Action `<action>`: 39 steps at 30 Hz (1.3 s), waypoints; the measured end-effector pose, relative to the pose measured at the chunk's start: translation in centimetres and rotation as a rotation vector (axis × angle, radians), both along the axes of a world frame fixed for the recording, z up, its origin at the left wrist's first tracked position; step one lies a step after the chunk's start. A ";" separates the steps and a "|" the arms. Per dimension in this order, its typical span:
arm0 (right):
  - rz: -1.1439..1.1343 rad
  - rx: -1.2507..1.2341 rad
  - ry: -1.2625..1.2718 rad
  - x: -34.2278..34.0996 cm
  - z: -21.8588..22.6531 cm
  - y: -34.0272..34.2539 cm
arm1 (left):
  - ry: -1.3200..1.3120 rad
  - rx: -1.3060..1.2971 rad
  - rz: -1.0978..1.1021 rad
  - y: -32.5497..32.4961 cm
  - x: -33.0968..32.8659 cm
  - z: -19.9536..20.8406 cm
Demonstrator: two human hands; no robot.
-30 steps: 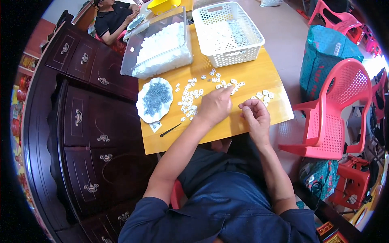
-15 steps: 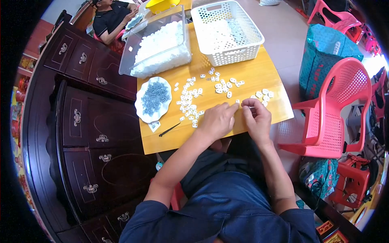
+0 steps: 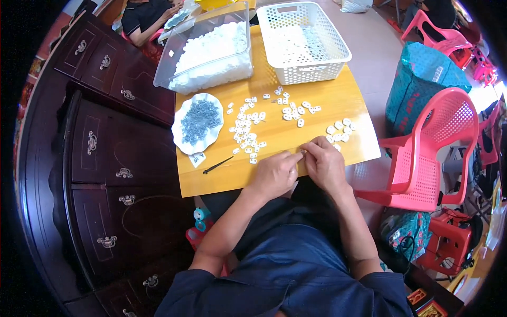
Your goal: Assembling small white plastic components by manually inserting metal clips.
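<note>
My left hand (image 3: 277,172) and my right hand (image 3: 324,166) meet over the front part of the wooden table (image 3: 211,182). Both have thumb and fingers pinched together, fingertips almost touching. Whatever small thing sits between them is mostly hidden by the fingers. Loose white two-holed plastic pieces (image 3: 244,127) lie scattered left of and beyond my left hand. A cluster of rounder white pieces (image 3: 290,113) lies farther off in the middle, and another group of white pieces (image 3: 338,138) is just beyond my right hand. A thin black tool (image 3: 217,165) rests left of my left hand.
A white scalloped plate (image 3: 181,138) holds grey metal pins or screws. Behind stand a clear bin (image 3: 165,74) of white pieces and a white perforated basket (image 3: 306,74). A dark cabinet (image 3: 100,164) is at left, a pink chair (image 3: 412,164) at right. Another person (image 3: 142,18) sits far left.
Both hands have drawn toward me and closer together. My right fingers, looser before, now pinch. The small white piece by my left fingertip no longer shows on the table there.
</note>
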State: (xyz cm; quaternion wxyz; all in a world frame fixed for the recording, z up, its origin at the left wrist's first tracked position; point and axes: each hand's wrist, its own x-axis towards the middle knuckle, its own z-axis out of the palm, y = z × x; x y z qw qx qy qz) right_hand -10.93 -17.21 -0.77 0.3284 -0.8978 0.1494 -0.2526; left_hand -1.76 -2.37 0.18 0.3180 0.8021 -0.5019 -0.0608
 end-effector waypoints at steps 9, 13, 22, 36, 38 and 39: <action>0.050 -0.027 0.033 -0.1 0.1 0.0 | 0.150 -0.180 0.060 0.1 0.1 -0.7; 0.050 -0.029 0.039 -0.1 0.1 0.2 | 0.195 -0.143 0.067 0.5 0.4 -0.4; -0.016 0.005 0.019 -0.1 -0.2 0.2 | 0.330 -0.186 0.130 1.3 0.9 -1.2; 0.018 -0.026 0.095 0.1 0.3 0.8 | 0.432 -0.211 0.226 1.9 1.6 -1.5; 0.011 -0.034 0.058 0.1 0.2 0.8 | 0.417 -0.217 0.222 1.9 1.6 -1.4; 0.011 -0.033 0.059 0.1 0.3 0.8 | 0.402 -0.224 0.218 1.9 1.6 -1.4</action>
